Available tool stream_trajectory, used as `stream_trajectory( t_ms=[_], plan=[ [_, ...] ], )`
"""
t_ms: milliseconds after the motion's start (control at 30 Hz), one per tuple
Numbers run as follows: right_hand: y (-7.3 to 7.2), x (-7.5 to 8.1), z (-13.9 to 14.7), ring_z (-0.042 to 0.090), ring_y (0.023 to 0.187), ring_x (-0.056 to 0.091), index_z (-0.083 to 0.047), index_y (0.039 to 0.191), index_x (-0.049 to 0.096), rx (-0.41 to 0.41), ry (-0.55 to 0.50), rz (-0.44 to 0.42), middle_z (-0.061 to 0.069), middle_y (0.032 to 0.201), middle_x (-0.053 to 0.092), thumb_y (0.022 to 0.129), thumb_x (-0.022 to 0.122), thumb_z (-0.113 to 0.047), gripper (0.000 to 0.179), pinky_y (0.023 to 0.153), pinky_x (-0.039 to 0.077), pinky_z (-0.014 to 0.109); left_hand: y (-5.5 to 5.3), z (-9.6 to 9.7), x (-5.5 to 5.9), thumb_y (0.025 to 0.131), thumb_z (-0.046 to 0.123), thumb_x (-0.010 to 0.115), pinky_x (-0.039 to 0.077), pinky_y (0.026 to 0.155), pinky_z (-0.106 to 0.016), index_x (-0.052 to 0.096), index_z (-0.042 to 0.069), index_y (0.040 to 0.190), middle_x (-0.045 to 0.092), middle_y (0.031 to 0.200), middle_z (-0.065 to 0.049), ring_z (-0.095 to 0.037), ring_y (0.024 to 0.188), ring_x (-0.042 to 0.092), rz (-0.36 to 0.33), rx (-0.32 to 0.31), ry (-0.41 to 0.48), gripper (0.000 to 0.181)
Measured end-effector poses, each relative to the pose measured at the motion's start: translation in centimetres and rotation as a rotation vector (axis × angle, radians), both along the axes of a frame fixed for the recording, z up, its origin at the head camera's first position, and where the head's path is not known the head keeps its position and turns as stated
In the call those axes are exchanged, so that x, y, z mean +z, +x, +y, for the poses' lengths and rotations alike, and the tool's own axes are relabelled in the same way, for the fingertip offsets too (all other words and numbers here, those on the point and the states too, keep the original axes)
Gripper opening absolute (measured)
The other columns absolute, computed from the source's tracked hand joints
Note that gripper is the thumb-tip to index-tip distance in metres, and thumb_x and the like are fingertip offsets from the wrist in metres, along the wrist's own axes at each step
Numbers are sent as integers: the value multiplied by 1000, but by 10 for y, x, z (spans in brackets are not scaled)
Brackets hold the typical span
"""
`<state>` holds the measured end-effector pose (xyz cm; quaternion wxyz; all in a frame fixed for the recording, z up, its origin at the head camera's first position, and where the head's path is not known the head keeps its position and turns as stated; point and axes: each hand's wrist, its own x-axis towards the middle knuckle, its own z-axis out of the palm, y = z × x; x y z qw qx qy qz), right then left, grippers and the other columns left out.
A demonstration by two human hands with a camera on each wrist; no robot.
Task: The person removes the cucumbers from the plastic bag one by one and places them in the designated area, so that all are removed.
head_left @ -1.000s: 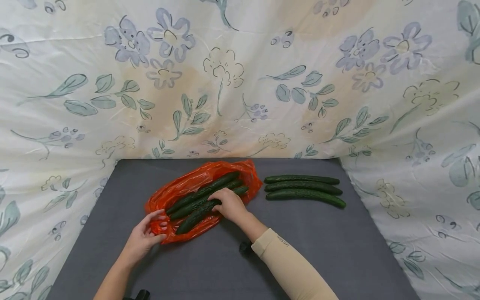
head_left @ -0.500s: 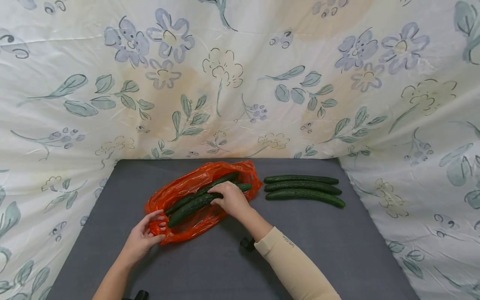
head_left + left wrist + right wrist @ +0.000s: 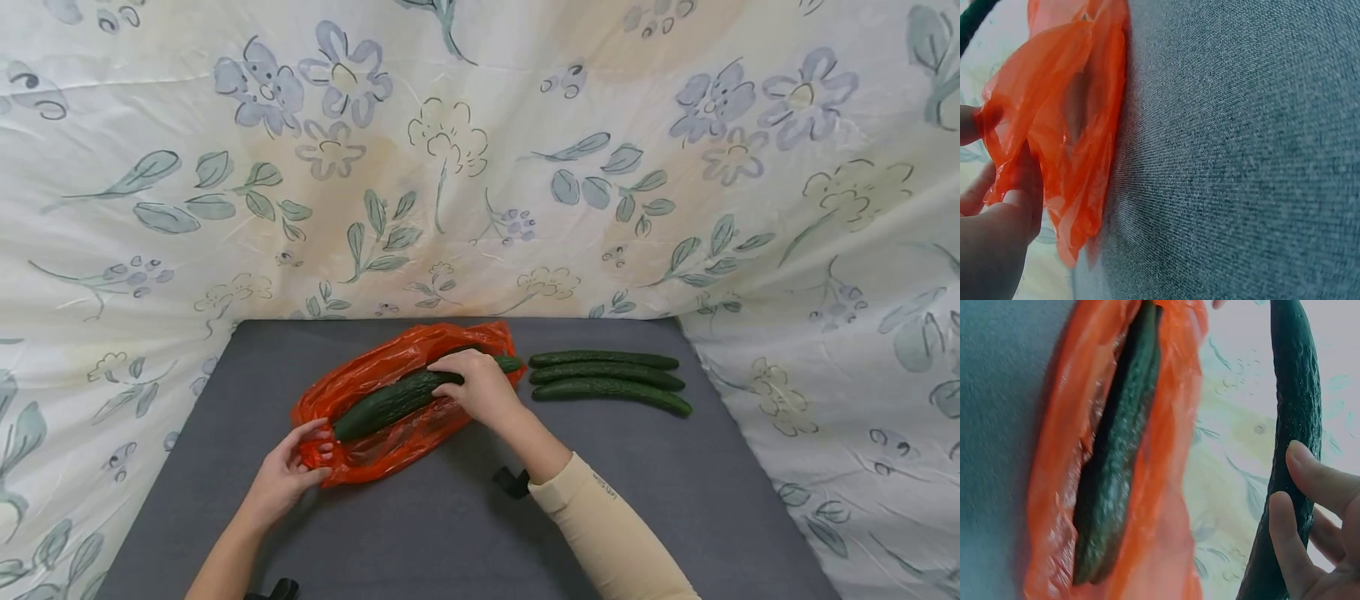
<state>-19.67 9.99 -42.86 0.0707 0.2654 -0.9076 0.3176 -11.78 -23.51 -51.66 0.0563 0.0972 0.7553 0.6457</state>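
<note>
Clock ref: head view, 12 = far side of table [image 3: 420, 533].

L hand [image 3: 285, 471]: at bag's 8 o'clock end, fingers + thumb pinching thin plastic rim, steadying bag.

Orange-red plastic bag [image 3: 371, 367]: approx 11 o'clock from table ctr, slack, mouth spread upward. Inside, per R wrist view: bagged cucumbers [image 3: 1116, 444], prob. 2 side by side; exact no. hard to tell.

Held cucumber [image 3: 390, 403]: raised over bag, apart from those below; lies 8-to-2, lower tip nr L hand, other tip at bag's 2 o'clock edge.

R hand [image 3: 480, 387]: fingers + thumb gripping held cucumber on its 2 o'clock half.

Loose cucumbers [image 3: 606, 372]: 3 on table at bag's 3 o'clock, approx parallel, v. close; can't tell if all touch.

Step (judged): unloading bag one pc at a time; this pc lifted, not yet set down. Next move prob. calls for: carry twd 3–4 o'clock, swing level w/ row, lower just below nearest one, release; L hand to keep rim pinned so bag doesn't drag.
</note>
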Motion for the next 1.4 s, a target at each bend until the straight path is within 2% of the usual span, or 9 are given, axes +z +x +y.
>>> stream_trajectory(
  t_ms=[133, 333, 533, 633, 800, 1100, 1400],
  plan=[
    [4, 6, 13, 22, 117, 64, -17, 124, 74, -13, -52, -5, 1, 122, 73, 86, 79, -18, 38, 95, 56, 39, 0, 0, -1, 87, -9, 71, 56, 85, -18, 33, -11, 148, 55, 128, -14, -7, 106, 62, -8, 1, 10, 73],
    [11, 8, 39, 23, 114, 66, -16, 120, 75, -62, -121, 38, 3, 119, 74, 82, 82, -13, 38, 92, 57, 41, 3, 1, -1, 87, -9, 70, 56, 86, -19, 32, -12, 148, 53, 129, -14, -8, 108, 62, -36, 3, 24, 73],
    [15, 7, 71, 26, 112, 67, -14, 120, 75, -111, -118, 55, 6, 119, 73, 82, 81, -12, 38, 93, 57, 44, 2, 2, 1, 86, -9, 71, 56, 85, -18, 34, -11, 148, 53, 129, -19, -8, 108, 62, 3, 7, -16, 73],
    [16, 6, 88, 26, 112, 67, -14, 120, 76, -140, -110, 49, 7, 119, 73, 82, 82, -14, 38, 91, 57, 44, 2, 2, 1, 86, -8, 71, 56, 85, -18, 34, -10, 148, 53, 130, -17, -7, 108, 61, 2, 13, -18, 73],
    [20, -2, 115, 27, 113, 67, -14, 119, 76, -216, -105, 17, 6, 121, 73, 83, 81, -17, 37, 90, 57, 46, 1, 4, -2, 87, -8, 71, 55, 86, -18, 34, -9, 149, 55, 130, -12, -8, 109, 62, -23, 20, 6, 73],
    [28, -17, 157, 32, 115, 66, -13, 121, 75, -298, -75, -24, 11, 124, 71, 82, 82, -14, 40, 90, 57, 50, 1, 4, 1, 86, -8, 72, 56, 86, -19, 34, -7, 150, 50, 133, -22, -7, 109, 62, -52, 38, -20, 74],
    [35, -39, 201, 35, 106, 69, -10, 123, 73, -368, 1, -46, 17, 125, 70, 83, 80, -13, 41, 83, 58, 51, 0, 3, 0, 86, -7, 72, 56, 85, -18, 34, -7, 150, 49, 134, -23, -8, 109, 62, -55, 42, -34, 75]
  ],
)
